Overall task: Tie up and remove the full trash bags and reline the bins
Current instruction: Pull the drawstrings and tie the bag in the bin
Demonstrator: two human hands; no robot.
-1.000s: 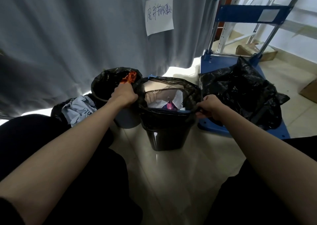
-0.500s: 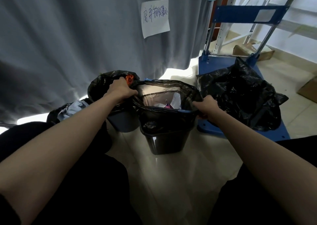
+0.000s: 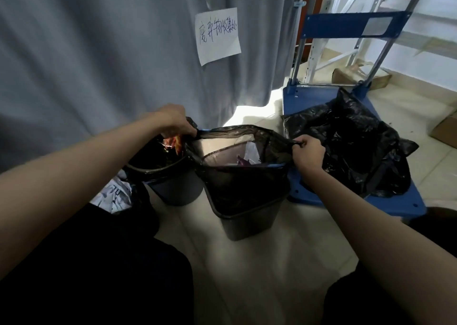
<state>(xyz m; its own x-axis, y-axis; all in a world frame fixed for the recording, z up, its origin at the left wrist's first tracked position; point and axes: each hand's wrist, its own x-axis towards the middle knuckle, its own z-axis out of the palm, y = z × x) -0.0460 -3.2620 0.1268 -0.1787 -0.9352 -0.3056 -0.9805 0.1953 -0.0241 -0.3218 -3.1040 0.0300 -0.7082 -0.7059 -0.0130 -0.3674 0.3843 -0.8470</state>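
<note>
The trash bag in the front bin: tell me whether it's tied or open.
Open. Both hands, left and right, hold the trash bag rim spread apart; no knot, trash visible inside.

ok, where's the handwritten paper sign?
Head view, upper middle: the paper sign hangs on the grey curtain, above the bins and left of the blue cart's handle frame.

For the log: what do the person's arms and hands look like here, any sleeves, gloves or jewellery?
Both forearms are bare up to the frame edges, with no sleeve cuff in view. The left hand and right hand wear no gloves. No rings, watch or wristband show. Dark clothing covers the lap below the arms.
</note>
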